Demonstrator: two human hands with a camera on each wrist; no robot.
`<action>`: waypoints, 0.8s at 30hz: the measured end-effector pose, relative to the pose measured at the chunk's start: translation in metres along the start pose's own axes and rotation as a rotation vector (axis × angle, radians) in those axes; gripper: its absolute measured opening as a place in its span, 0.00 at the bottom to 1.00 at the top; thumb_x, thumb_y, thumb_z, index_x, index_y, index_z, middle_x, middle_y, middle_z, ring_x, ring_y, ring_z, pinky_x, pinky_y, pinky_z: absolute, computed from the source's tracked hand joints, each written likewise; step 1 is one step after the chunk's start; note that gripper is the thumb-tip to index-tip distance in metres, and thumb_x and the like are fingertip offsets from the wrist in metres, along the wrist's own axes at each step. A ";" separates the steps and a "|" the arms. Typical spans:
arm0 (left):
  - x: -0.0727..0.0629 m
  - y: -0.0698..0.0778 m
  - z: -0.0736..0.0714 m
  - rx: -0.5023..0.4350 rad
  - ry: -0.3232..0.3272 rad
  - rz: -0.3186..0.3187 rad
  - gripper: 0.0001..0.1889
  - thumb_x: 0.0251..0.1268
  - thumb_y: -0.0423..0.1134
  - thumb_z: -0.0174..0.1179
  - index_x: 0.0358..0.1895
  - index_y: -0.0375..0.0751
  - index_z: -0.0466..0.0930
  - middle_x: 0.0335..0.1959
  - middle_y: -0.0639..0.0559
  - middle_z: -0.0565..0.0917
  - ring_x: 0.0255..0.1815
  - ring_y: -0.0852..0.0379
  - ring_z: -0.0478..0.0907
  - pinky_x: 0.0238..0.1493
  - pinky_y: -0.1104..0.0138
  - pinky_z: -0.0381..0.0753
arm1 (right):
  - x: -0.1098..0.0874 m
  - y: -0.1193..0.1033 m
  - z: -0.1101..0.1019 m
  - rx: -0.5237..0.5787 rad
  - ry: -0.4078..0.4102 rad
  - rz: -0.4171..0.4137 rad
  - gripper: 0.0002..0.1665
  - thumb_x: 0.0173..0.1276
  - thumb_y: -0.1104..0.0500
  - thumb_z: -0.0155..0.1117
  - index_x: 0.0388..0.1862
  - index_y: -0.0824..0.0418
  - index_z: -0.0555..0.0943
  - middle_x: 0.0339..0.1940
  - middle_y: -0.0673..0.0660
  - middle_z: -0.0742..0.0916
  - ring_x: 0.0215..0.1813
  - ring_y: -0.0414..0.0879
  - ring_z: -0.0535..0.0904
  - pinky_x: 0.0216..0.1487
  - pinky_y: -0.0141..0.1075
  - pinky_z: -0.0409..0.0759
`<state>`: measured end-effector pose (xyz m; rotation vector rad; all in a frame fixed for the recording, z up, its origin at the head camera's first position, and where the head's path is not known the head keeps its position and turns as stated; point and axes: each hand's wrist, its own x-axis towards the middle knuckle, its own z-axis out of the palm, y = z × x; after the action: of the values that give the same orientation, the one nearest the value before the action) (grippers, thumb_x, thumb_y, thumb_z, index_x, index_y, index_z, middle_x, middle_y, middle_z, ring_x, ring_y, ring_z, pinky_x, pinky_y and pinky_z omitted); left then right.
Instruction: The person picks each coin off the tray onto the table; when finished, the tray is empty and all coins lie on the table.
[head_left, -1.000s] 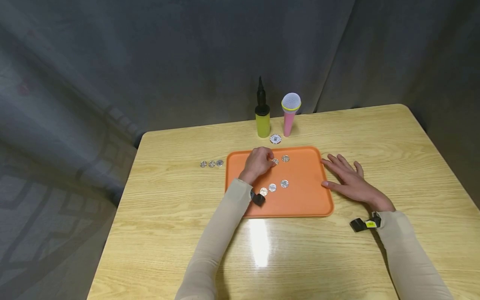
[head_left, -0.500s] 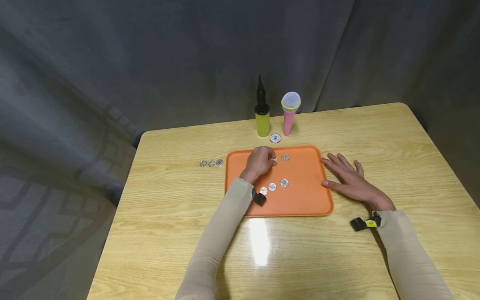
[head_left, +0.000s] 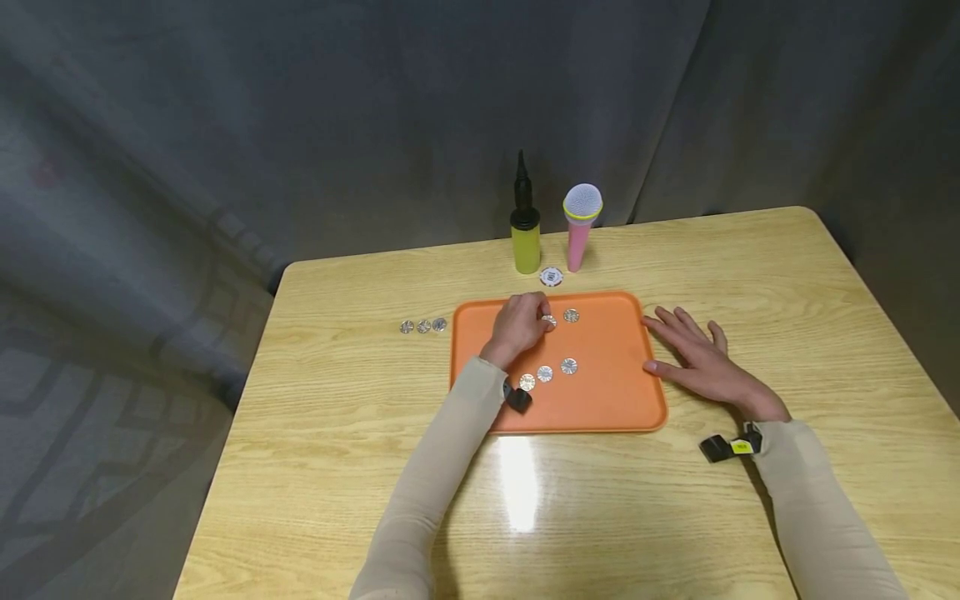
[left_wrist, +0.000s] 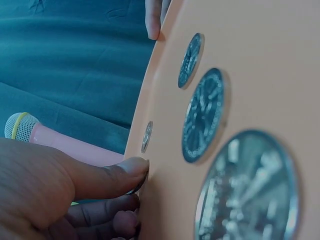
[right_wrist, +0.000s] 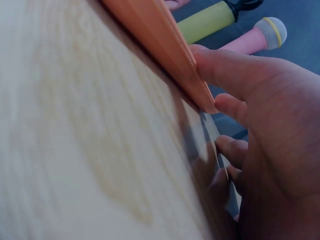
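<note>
My left hand (head_left: 517,325) reaches over the back of an orange tray (head_left: 611,392) and pinches a silver coin (head_left: 551,322) between thumb and fingers. The left wrist view shows the thumb (left_wrist: 131,167) on that coin, of which only a dark edge is visible. Just to its right lies another silver coin (head_left: 572,316). Nearer the front, three more form a slanting row: a left coin (head_left: 527,382), a middle coin (head_left: 545,374) and a right coin (head_left: 569,366). My right hand (head_left: 697,367) has its fingers spread, with thumb and index fingertip touching the tray's right rim.
Left of the tray, three silver coins (head_left: 423,327) lie in a row on the wooden table (head_left: 322,433). Behind it stand a yellow-green hand pump (head_left: 526,246) with a black nozzle and a pink toy microphone (head_left: 577,242). A white poker chip (head_left: 551,277) lies before them.
The left fingers have shifted very slightly at the coin, which stays at almost the same spot. My right hand, the tray and the other coins have not moved.
</note>
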<state>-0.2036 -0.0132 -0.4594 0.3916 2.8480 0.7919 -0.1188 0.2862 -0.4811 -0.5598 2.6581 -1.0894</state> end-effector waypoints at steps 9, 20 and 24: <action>-0.001 -0.006 -0.001 -0.180 0.037 0.066 0.04 0.62 0.26 0.64 0.31 0.38 0.84 0.24 0.48 0.84 0.24 0.62 0.73 0.30 0.75 0.68 | 0.000 -0.001 0.000 -0.001 -0.002 0.013 0.45 0.72 0.50 0.62 0.82 0.54 0.54 0.83 0.69 0.52 0.84 0.68 0.34 0.70 0.71 0.21; -0.004 -0.010 -0.008 -0.277 0.021 0.063 0.06 0.62 0.23 0.60 0.33 0.34 0.87 0.29 0.42 0.87 0.25 0.61 0.72 0.29 0.77 0.68 | 0.000 -0.001 0.000 0.000 -0.001 0.003 0.45 0.72 0.50 0.62 0.82 0.53 0.54 0.83 0.69 0.52 0.84 0.68 0.34 0.70 0.71 0.21; -0.005 -0.013 -0.010 -0.292 0.031 0.056 0.06 0.62 0.24 0.61 0.33 0.34 0.87 0.30 0.42 0.87 0.26 0.61 0.73 0.30 0.76 0.69 | 0.000 -0.001 -0.001 0.005 -0.002 0.000 0.45 0.72 0.51 0.63 0.82 0.53 0.54 0.83 0.69 0.52 0.83 0.69 0.34 0.70 0.71 0.21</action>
<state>-0.2036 -0.0302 -0.4569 0.4215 2.7000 1.2128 -0.1188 0.2858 -0.4798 -0.5597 2.6534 -1.0946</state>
